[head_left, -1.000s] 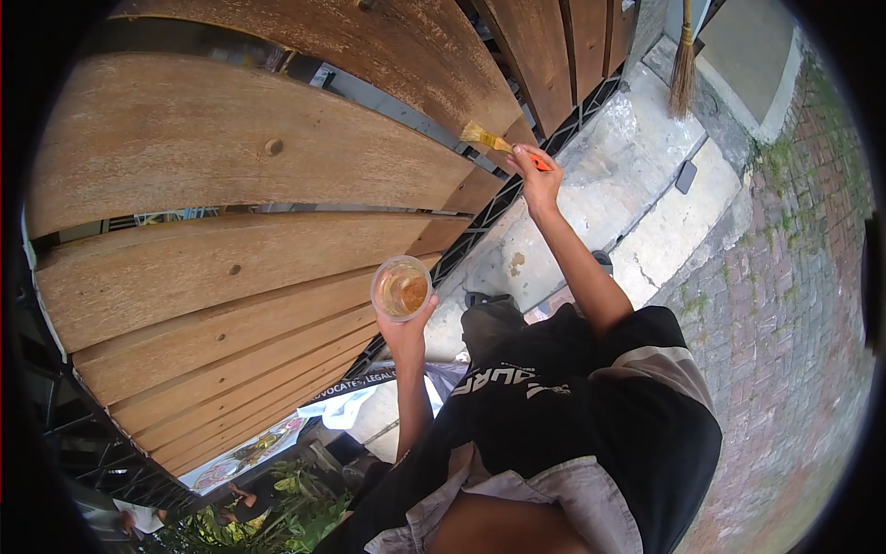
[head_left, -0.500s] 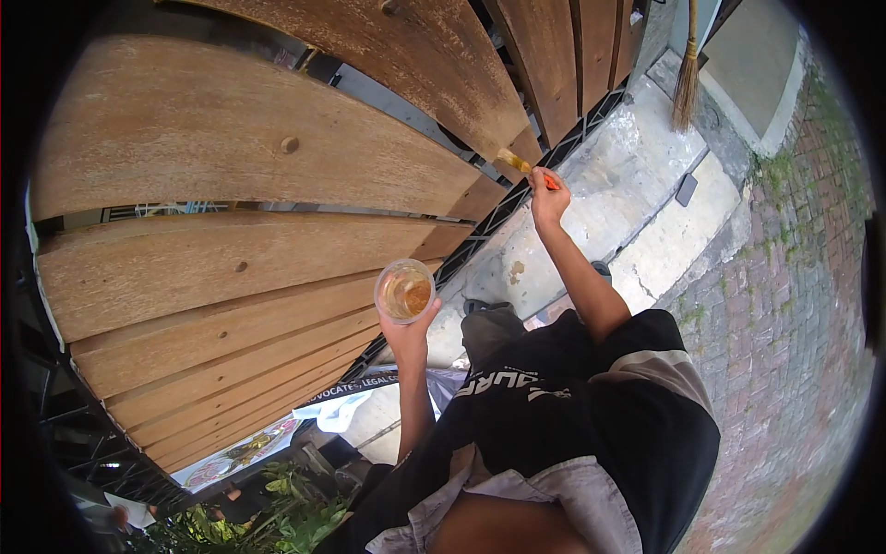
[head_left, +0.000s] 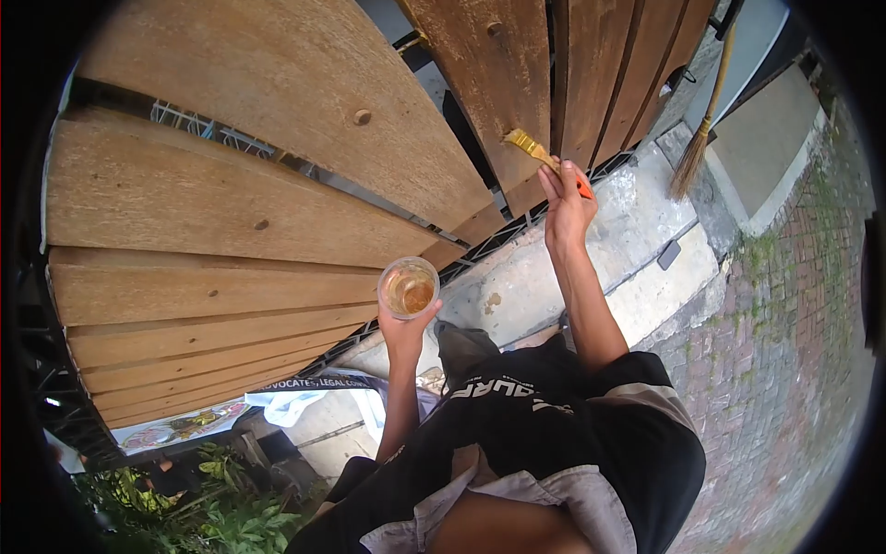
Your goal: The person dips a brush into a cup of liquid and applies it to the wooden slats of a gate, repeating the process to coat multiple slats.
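Brush [head_left: 535, 150] and clear cup [head_left: 409, 288] held beside wooden boards [head_left: 489, 83].
The brush is pinched in the nearly closed right hand [head_left: 569, 212], at half past one from the cup; whether its bristles [head_left: 511, 137] touch a board cannot be told. The cup is gripped by the half-curled left hand [head_left: 406, 334]. A broom [head_left: 690, 166] is seen at two o'clock.

There is one paintbrush [head_left: 533, 148], one cup [head_left: 409, 288] — and one broom [head_left: 705, 126].
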A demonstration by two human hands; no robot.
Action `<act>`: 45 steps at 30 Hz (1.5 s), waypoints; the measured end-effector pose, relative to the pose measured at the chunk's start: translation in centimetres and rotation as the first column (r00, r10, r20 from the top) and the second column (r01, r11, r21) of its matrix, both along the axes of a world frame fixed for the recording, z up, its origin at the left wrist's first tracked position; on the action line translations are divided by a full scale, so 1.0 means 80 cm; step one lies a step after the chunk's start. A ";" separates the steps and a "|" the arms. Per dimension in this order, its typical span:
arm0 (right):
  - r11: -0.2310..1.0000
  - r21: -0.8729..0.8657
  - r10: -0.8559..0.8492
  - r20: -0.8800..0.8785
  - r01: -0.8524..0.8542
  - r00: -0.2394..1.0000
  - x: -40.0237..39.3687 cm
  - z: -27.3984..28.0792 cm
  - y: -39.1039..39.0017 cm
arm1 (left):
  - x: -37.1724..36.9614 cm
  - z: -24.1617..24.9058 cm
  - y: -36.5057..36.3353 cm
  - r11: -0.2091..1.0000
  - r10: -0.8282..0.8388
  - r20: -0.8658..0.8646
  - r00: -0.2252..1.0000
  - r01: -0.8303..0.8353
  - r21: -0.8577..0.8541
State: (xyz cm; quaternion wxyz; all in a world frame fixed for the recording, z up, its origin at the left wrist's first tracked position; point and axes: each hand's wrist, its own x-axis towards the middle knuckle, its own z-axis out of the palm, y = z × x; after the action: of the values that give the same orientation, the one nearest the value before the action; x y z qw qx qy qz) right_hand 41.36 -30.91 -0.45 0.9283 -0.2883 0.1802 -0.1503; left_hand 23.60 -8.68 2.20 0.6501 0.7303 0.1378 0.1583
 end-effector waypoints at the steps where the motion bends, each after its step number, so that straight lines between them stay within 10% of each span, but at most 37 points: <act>1: 1.000 -0.016 -0.006 0.050 0.007 0.999 -0.002 0.014 -0.005 | 0.000 -0.001 0.000 1.000 -0.010 0.001 1.000 0.010 -0.025; 5: 0.912 -0.338 -0.122 0.318 0.233 0.940 -0.016 0.043 -0.006 | -0.003 0.001 0.000 0.995 -0.017 0.005 1.000 0.018 -0.099; 8: 0.386 -0.798 0.044 0.517 0.463 0.855 -0.025 0.025 -0.005 | -0.010 -0.007 0.006 1.000 0.009 0.003 1.000 -0.009 0.004; 12: 0.021 -0.824 0.325 0.541 0.566 0.776 -0.009 -0.061 0.000 | -0.020 -0.007 0.006 0.998 0.059 -0.002 0.998 -0.059 -0.010; 26: -0.236 -0.935 0.574 0.085 0.264 0.815 0.000 -0.203 -0.042 | -0.052 0.016 -0.022 0.982 0.186 0.036 0.982 -0.187 0.020; 43: -0.006 -0.986 0.521 0.138 0.166 0.842 -0.020 -0.256 -0.059 | -0.077 -0.009 -0.053 0.976 0.217 0.081 0.973 -0.217 -0.010; 45: -0.154 -0.988 0.445 -0.099 -0.033 0.890 -0.083 -0.133 -0.063 | -0.081 -0.013 -0.055 0.977 0.215 0.063 0.975 -0.213 -0.033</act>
State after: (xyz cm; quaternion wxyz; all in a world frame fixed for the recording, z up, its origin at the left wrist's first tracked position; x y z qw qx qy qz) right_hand 34.76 -35.92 -11.06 0.4308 -0.8793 -0.1802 -0.0939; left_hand 17.12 -13.11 1.13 0.6430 0.6971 0.1958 0.2497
